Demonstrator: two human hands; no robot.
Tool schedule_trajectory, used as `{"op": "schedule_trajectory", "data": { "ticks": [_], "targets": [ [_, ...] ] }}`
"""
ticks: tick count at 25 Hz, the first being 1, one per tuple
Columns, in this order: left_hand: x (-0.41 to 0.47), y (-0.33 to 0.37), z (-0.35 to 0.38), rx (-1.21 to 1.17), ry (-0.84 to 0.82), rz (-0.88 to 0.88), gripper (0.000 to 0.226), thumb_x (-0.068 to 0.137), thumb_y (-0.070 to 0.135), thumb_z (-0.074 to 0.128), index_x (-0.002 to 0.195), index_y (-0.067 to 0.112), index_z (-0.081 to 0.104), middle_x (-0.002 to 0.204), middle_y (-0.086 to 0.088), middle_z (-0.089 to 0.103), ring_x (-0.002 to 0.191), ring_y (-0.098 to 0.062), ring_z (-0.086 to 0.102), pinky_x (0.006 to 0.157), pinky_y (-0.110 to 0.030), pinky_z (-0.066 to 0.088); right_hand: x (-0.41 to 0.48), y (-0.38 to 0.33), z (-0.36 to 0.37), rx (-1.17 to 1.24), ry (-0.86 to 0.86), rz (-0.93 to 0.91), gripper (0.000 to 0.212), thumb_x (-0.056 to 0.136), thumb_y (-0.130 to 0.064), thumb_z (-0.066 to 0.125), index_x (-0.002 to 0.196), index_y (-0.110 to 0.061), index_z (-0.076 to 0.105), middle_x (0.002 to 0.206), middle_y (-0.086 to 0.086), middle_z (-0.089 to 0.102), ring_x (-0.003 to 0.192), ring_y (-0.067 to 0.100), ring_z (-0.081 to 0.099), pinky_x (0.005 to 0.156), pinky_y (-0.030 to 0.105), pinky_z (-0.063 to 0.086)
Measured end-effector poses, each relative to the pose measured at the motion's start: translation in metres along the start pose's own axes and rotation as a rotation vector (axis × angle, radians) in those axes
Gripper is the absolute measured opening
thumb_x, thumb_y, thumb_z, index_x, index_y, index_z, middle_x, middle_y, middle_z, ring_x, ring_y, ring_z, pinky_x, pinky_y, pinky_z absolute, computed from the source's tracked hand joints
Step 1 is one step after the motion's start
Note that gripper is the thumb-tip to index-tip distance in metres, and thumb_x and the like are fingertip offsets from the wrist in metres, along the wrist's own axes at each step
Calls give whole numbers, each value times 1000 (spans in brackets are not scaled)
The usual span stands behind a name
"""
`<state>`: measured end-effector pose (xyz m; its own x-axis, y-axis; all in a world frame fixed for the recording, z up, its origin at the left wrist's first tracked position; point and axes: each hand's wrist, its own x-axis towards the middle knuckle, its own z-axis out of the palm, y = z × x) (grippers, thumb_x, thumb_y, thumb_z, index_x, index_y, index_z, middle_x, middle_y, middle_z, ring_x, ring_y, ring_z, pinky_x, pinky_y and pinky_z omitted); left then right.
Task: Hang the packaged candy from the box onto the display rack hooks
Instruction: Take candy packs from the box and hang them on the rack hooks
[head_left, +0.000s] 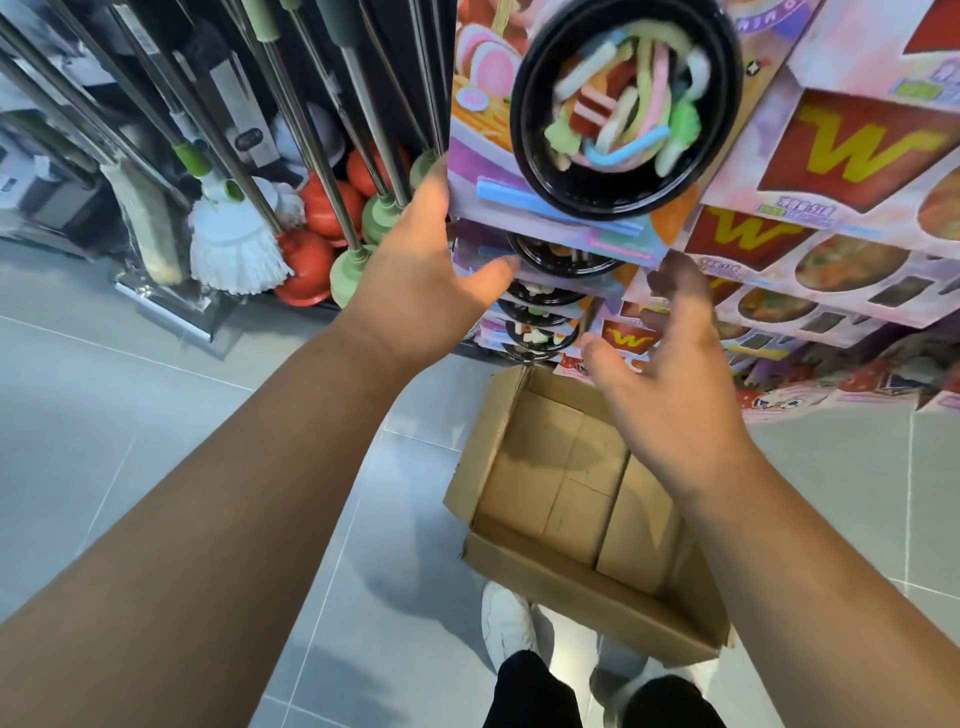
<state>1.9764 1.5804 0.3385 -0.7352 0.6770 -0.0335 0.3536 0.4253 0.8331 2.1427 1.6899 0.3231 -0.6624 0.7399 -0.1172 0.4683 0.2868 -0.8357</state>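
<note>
Glossy grey floor tiles (130, 415) carry the open rectangular cardboard box (587, 577), matte brown and creased. Above the box, the flat pastel candy pack (587, 119), with its round black plastic bowl, is blurred. The left hand (431, 270), up-left of the box, grips the pack's lower left edge; the right hand (670, 374), directly above the box, has its fingers spread apart, holding nothing

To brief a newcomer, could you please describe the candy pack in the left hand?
Above the cardboard box on the floor hang stacked candy packs. The left hand holds the lower left corner of the topmost candy pack. Unlike the red W packs on its right, it shows a black bowl of pastel candy strips.
</note>
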Motion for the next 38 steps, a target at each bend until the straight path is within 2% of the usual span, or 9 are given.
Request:
{"op": "schedule_trajectory", "data": {
  "ticks": [4, 8, 11, 13, 19, 23, 27, 31, 38],
  "targets": [
    [1, -16, 12, 13, -63, -82, 58, 84, 18, 72, 132, 36, 44, 122, 15, 64, 111, 1, 61, 103, -21, 46, 11, 11, 10, -128, -88, 36, 72, 87, -30, 69, 148, -22, 30, 140, -1, 50, 128, 21, 49, 97, 27, 39],
    [7, -29, 18, 217, -68, -35, 71, 79, 30, 69, 143, 19, 41, 140, -2, 51, 131, -11, 48, 112, -29, 38, 23, 21, 17, -322, -150, 85, 76, 87, -33, 66, 149, -18, 26, 145, 10, 42, 128, 32, 47, 94, 34, 42],
    [10, -32, 21, 90, -144, -92, 69, 85, 13, 73, 145, 14, 39, 113, 13, 60, 92, 23, 56, 86, 2, 38, 27, 25, 20, -360, -152, 95, 76, 88, -34, 65, 150, -16, 24, 148, 10, 40, 129, 36, 45, 95, 37, 42],
    [10, -34, 24, 57, -142, -94, 64, 86, 8, 72, 142, 14, 42, 103, 21, 60, 82, 29, 54, 80, 4, 37, 28, 26, 21, -336, -134, 99, 77, 88, -34, 66, 150, -17, 23, 149, 9, 40, 129, 35, 45, 97, 37, 42],
    [6, -54, 31, 59, -130, -103, 60, 83, 17, 72, 137, 26, 48, 111, 16, 65, 101, -3, 63, 92, -15, 48, 25, 42, 27, -253, -115, 115, 72, 86, -29, 67, 147, -20, 30, 137, 9, 50, 124, 30, 50, 92, 33, 44],
    [13, -64, 46, 164, -217, -141, 65, 86, 15, 70, 144, 18, 39, 118, 9, 61, 93, 1, 56, 77, -5, 36, 29, 65, 39, -230, -159, 238, 72, 86, -31, 66, 147, -17, 31, 138, 10, 51, 123, 31, 51, 93, 32, 42],
    [21, -76, 60, 225, -209, -124, 79, 82, 22, 74, 149, 13, 33, 147, -7, 42, 133, -14, 40, 99, -7, 29, 43, 78, 50, -240, -207, 248, 73, 87, -32, 66, 148, -20, 27, 138, 12, 48, 124, 31, 48, 89, 27, 38],
    [17, -82, 70, 19, -173, -112, 78, 76, 12, 77, 144, 8, 38, 134, -2, 54, 118, -7, 50, 84, 4, 35, 49, 81, 58, -178, -178, 250, 74, 85, -32, 67, 147, -19, 29, 137, 7, 51, 123, 28, 50, 97, 29, 41],
    [13, -99, 73, -62, -173, -127, 79, 74, 16, 74, 142, 27, 37, 136, 1, 56, 106, 5, 56, 89, 0, 38, 45, 88, 60, -55, -159, 251, 64, 87, -22, 67, 142, -24, 35, 116, -7, 52, 108, 16, 54, 85, 20, 38]
  ]
}}
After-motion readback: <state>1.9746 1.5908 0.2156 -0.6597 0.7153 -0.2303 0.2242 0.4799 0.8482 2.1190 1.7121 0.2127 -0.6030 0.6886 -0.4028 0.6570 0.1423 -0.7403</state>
